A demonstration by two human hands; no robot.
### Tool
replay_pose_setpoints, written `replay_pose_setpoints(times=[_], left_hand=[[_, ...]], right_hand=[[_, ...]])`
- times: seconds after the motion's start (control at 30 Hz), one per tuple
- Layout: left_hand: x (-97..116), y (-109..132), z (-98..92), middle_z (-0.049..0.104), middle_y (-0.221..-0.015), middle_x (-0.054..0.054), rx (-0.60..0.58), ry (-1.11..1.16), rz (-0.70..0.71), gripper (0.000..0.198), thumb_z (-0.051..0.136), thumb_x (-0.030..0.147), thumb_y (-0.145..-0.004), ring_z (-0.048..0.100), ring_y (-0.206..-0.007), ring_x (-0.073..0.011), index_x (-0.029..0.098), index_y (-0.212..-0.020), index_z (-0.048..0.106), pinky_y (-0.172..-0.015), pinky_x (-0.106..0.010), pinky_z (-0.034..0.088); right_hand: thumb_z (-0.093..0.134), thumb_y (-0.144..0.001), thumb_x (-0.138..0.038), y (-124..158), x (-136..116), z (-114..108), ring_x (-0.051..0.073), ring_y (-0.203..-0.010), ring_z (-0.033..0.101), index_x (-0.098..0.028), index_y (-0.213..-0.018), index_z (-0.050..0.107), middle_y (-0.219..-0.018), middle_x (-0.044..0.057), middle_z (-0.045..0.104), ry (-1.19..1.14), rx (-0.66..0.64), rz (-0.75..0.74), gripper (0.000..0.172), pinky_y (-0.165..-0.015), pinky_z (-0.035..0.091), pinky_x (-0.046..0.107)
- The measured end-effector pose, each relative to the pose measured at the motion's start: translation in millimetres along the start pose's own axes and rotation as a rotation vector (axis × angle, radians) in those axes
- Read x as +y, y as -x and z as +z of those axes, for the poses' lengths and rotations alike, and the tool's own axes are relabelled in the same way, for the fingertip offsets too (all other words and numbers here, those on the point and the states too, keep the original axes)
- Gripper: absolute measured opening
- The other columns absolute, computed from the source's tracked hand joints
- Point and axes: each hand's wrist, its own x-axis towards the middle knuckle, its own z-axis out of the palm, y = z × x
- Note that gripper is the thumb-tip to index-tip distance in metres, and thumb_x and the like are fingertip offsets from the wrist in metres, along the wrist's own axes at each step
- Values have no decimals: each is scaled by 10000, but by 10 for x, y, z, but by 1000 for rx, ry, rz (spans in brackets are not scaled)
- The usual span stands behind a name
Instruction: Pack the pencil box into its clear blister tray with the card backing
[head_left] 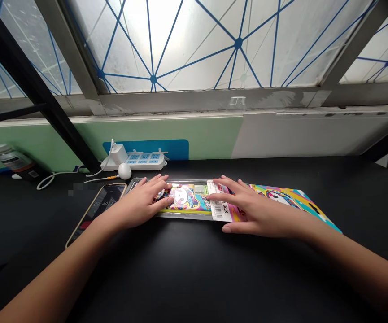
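Your fingers (162, 178) are lying spread and unclenched, pressing flat without gripping. Just left of your left hand (136, 204), a phone (96, 211) is resting on the black table (355, 202). Under those fingers, a clear plastic tray (183, 216) is holding a printed card (183, 199). Under your right hand (261, 217), a colourful printed sleeve (281, 196) is covering the tray's end.

Left hand (136, 204), right hand (256, 214) on box (189, 216)
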Motion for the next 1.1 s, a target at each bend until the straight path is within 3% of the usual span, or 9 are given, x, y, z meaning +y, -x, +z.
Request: replay_pose_setpoints(times=[0.13, 0.3, 0.53, 0.63, 0.77, 0.87, 0.97, 1.1], left_hand=[[1, 8, -9, 359, -1658, -60, 4, 3, 3, 562, 363, 690, -999, 242, -1556, -306, 305, -1343, 585, -1247, -583, 169], [6, 6, -10, 356, -1660, -62, -9, -3, -3, 554, 357, 681, -1004, 235, -1559, -297, 301, -1348, 568, -1250, -587, 152], [11, 7, -6, 366, -1655, -61, 4, 7, 6, 536, 367, 661, -1010, 239, -1559, -287, 295, -1339, 578, -1252, -572, 158], [8, 2, 3, 336, -1665, -73, 13, 23, -4, 548, 376, 637, -1016, 197, -1570, -275, 279, -1382, 570, -1255, -567, 144], [8, -21, 39, 302, -1667, -83, 58, 73, -1, 554, 371, 560, -1030, 176, -1570, -267, 257, -1464, 535, -1253, -564, 140], [30, -36, 60, 364, -1638, -86, 126, 166, -6, 540, 371, 517, -1025, 249, -1551, -277, 242, -1450, 560, -1255, -543, 167], [91, -21, 67, 462, -1592, -89, 206, 220, -25, 527, 359, 515, -1028, 403, -1488, -282, 223, -1389, 606, -1229, -474, 299], [209, 39, 69, 601, -1481, -61, 378, 358, 8, 381, 444, 456, -1021, 580, -1344, -264, 237, -1231, 675, -1134, -392, 449]], right_hand=[[652, -858, -668, -16, 30, 9, 403, -1456, 381, -411, -1521, 449, -1623, 120, 328, 21, 19, 17, 740, -1149, 297, 696], [732, -783, -659, 8, 111, -34, 395, -1427, 395, -418, -1544, 414, -1553, 107, 369, 10, 22, 19, 860, -1124, 407, 595], [780, -754, -612, 200, 310, -316, 368, -1268, 574, -440, -1488, 499, -1477, 91, 442, 19, 22, 85, 805, -1012, 545, 516], [780, -749, -628, 242, 318, -401, 388, -1298, 548, -439, -1497, 487, -1463, 97, 449, 48, 98, 117, 826, -1048, 518, 532], [805, -721, -627, 158, -133, -211, 416, -1373, 466, -418, -1508, 479, -1506, 111, 432, 23, 169, 22, 877, -1084, 469, 574], [839, -668, -622, 28, -696, 127, 450, -1397, 421, -380, -1494, 502, -1510, 142, 480, 11, 86, -170, 924, -1150, 314, 685], [736, -801, -563, -115, -1140, 425, 459, -1394, 439, -299, -1510, 473, -1506, 175, 523, -19, -47, -349, 801, -1162, 217, 736], [545, -959, -586, -317, -1353, 593, 419, -1484, 340, -230, -1510, 456, -1586, 177, 448, -110, -109, -340, 662, -1190, 257, 644]])
